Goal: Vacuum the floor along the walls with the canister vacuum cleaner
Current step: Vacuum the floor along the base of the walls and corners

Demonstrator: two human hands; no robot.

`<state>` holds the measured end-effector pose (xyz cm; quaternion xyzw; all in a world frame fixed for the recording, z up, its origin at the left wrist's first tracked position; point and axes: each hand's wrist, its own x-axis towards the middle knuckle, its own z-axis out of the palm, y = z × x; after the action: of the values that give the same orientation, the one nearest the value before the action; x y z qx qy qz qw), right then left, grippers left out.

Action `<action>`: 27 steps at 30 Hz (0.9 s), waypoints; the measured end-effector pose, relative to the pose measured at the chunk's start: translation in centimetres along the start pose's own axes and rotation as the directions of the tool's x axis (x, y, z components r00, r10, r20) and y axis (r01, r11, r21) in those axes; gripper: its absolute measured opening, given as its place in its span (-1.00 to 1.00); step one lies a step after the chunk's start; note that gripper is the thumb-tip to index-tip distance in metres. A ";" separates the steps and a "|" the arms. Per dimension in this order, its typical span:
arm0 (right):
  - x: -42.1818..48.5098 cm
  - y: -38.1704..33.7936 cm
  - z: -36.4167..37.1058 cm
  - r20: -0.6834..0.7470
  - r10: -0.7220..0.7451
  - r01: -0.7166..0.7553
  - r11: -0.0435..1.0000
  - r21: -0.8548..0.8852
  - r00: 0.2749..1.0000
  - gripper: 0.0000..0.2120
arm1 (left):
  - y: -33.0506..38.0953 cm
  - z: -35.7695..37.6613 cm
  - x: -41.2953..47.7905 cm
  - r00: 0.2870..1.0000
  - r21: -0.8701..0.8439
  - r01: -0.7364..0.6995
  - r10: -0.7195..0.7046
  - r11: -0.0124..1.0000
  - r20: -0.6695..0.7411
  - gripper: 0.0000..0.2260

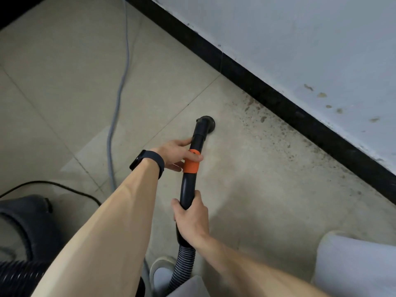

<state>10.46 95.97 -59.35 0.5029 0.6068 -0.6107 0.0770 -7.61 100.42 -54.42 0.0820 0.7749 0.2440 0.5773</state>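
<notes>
Floor (64, 86) along the skirting (278, 97) is speckled with dirt (267, 129), so much seems left; the nozzle (206, 123) sits near it, left grip (177, 155) and right grip (192, 219) both clasping the wand (188, 187).

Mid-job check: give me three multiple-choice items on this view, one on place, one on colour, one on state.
1. The nozzle is: A) on the floor, short of the baseboard; B) touching the baseboard; C) lifted in the air.
2. The wand's collar is: A) blue; B) orange; C) green.
3. The right hand: A) hangs free; B) grips the wand; C) lies flat on the floor.
Answers: 1A, bare floor shows between them; 2B, orange band at the left hand; 3B, it wraps the wand's lower end.
</notes>
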 end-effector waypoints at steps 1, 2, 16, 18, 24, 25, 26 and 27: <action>0.2 -0.1 -0.2 -0.014 -0.001 0.001 1.000 -0.002 1.000 -0.78 | 0.4 0.3 0.2 1.000 0.006 -0.003 0.003 1.000 0.003 -0.27; 0.4 -0.2 -0.5 -0.029 0.000 0.000 1.000 -0.003 1.000 -0.78 | 0.9 0.5 0.4 1.000 0.010 -0.008 0.008 1.000 0.002 -0.28; 3.7 -1.1 -4.5 -0.081 -0.059 0.043 0.981 -0.189 0.995 -0.78 | 5.0 2.6 3.1 0.997 0.030 -0.051 0.053 0.998 -0.063 -0.37; 4.0 -1.2 -4.9 -0.091 -0.062 0.043 0.979 -0.201 0.994 -0.78 | 5.5 2.9 3.3 0.996 0.026 -0.061 0.062 0.998 -0.069 -0.37; 4.9 -1.7 -6.2 -0.118 -0.056 0.032 0.979 -0.199 0.991 -0.79 | 6.8 3.6 3.8 0.992 0.036 -0.085 0.088 0.996 -0.091 -0.38; 5.0 -1.7 -6.3 -0.116 -0.055 0.032 0.980 -0.194 0.992 -0.79 | 7.0 3.7 3.9 0.992 0.029 -0.089 0.091 0.996 -0.093 -0.37; 5.2 -1.7 -6.4 -0.116 -0.053 0.030 0.981 -0.192 0.992 -0.79 | 7.1 3.8 4.0 0.991 0.027 -0.091 0.093 0.995 -0.095 -0.37; 5.3 -1.7 -6.5 -0.118 -0.051 0.027 0.981 -0.192 0.992 -0.79 | 7.2 3.9 4.0 0.991 0.023 -0.093 0.094 0.995 -0.094 -0.36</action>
<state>10.12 104.48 -60.35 0.5178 0.6756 -0.5193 0.0752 -6.34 109.40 -55.26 0.1118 0.7990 0.2674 0.5269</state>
